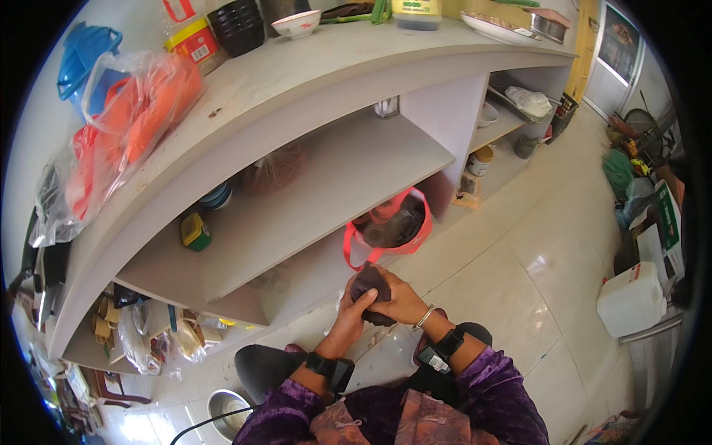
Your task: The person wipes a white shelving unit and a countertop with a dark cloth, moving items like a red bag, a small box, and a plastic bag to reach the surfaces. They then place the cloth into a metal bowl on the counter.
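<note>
My left hand [351,315] and my right hand [405,299] close together around a bunched dark purple-brown cloth [369,280], in front of the cabinet's lower shelf. The left thumb lies across the cloth. Its upper and lower ends stick out of my grip. Just beyond my fingers stands a red bag [424,227] with its handle loop hanging forward. Dark rounded items [401,223] fill the bag, but what they are I cannot tell.
A long pale cabinet [334,161] curves ahead, with a yellow-green container [196,232] on its shelf. Clear plastic over orange-red items [161,105] lies on top. A metal basin [227,409] sits on the tiled floor at left, beside a black cable [208,418]. A white jerrycan [631,300] stands right.
</note>
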Action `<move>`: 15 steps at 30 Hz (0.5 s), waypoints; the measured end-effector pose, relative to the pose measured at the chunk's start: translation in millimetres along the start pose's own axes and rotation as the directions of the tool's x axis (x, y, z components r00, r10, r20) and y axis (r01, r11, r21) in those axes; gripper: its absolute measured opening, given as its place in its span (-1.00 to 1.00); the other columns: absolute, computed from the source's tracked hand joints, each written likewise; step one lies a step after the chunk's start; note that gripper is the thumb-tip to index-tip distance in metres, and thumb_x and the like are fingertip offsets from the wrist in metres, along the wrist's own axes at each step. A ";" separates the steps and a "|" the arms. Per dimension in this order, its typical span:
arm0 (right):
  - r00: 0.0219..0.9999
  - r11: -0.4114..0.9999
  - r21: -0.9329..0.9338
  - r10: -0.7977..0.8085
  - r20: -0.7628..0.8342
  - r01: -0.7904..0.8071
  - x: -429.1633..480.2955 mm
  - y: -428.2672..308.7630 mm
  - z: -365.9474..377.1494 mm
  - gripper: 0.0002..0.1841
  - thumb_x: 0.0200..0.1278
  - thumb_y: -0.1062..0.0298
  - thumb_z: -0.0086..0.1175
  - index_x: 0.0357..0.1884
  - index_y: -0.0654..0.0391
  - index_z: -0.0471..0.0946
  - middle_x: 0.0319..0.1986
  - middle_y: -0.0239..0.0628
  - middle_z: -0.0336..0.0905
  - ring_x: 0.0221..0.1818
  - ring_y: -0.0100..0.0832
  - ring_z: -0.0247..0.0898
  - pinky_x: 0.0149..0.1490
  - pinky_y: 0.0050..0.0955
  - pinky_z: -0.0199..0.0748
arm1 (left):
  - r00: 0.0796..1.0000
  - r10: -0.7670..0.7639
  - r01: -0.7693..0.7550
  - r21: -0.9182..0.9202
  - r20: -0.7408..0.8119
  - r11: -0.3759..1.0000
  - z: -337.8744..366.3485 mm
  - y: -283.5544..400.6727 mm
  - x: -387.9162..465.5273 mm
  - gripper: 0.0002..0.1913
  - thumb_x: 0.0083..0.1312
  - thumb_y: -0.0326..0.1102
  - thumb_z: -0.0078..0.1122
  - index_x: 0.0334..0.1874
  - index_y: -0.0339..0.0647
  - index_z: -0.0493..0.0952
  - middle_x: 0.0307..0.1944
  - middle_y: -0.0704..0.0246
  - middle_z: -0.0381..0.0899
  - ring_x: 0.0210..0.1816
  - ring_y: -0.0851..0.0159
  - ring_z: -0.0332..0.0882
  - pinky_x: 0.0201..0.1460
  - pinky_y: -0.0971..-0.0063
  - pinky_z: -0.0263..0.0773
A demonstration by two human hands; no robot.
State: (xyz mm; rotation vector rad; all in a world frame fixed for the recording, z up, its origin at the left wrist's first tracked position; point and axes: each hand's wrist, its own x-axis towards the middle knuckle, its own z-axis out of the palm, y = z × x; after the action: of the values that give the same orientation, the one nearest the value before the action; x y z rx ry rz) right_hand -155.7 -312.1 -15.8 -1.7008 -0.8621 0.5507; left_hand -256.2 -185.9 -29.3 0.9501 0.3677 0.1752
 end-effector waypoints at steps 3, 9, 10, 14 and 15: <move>1.000 1.000 -0.007 -0.005 -0.019 0.005 -1.4 1.9 -0.1 -0.04 0.06 0.10 0.41 0.50 0.22 0.23 0.26 0.18 0.43 0.31 0.07 0.42 0.37 -0.17 0.38 | 1.000 -0.005 0.005 0.018 -0.002 1.000 0.9 0.0 0.4 -0.33 0.41 -0.28 0.29 0.51 -0.18 0.20 0.30 0.28 0.43 0.34 0.27 0.38 0.43 0.29 0.30; 1.000 0.998 0.059 -0.004 0.006 0.004 1.3 -3.2 -6.6 -0.14 0.08 0.16 0.41 0.43 0.23 0.32 0.16 0.09 0.55 0.22 -0.05 0.53 0.30 -0.24 0.45 | 0.994 0.097 -0.105 0.192 0.050 0.976 -5.8 4.0 -6.2 -0.32 0.43 -0.27 0.28 0.51 -0.22 0.18 0.27 0.26 0.45 0.32 0.28 0.40 0.38 0.33 0.33; 1.000 0.998 0.070 -0.008 0.009 0.008 2.1 -4.2 -7.9 -0.15 0.08 0.18 0.41 0.43 0.23 0.33 0.15 0.06 0.57 0.20 -0.08 0.54 0.29 -0.26 0.46 | 0.984 0.153 -0.171 0.271 0.086 0.947 -8.7 6.1 -8.1 -0.31 0.43 -0.26 0.28 0.52 -0.20 0.17 0.27 0.26 0.45 0.32 0.27 0.41 0.35 0.33 0.36; 0.995 0.992 0.123 0.029 -0.093 -0.018 7.1 -0.9 -13.3 -0.20 0.08 0.28 0.43 0.40 0.22 0.37 0.11 -0.05 0.62 0.15 -0.23 0.57 0.28 -0.31 0.46 | 0.941 0.321 -0.299 0.709 0.108 0.639 -30.0 20.9 -22.8 -0.35 0.39 -0.21 0.31 0.48 -0.15 0.27 0.20 0.28 0.50 0.23 0.24 0.49 0.16 0.34 0.48; 0.994 0.987 0.155 -0.018 -0.108 0.035 8.2 1.8 -15.5 -0.21 0.08 0.29 0.43 0.39 0.21 0.37 0.10 -0.08 0.62 0.14 -0.26 0.57 0.27 -0.33 0.47 | 0.936 0.340 -0.261 0.824 0.089 0.504 -39.0 27.1 -28.6 -0.38 0.38 -0.19 0.32 0.45 -0.13 0.33 0.17 0.29 0.52 0.19 0.23 0.52 0.11 0.34 0.51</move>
State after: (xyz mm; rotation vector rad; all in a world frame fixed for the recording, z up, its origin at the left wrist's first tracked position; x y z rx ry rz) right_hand -138.8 -315.6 -12.5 -1.5593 -0.7448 0.4926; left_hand -297.1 -149.5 -20.9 1.9822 0.3575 0.3848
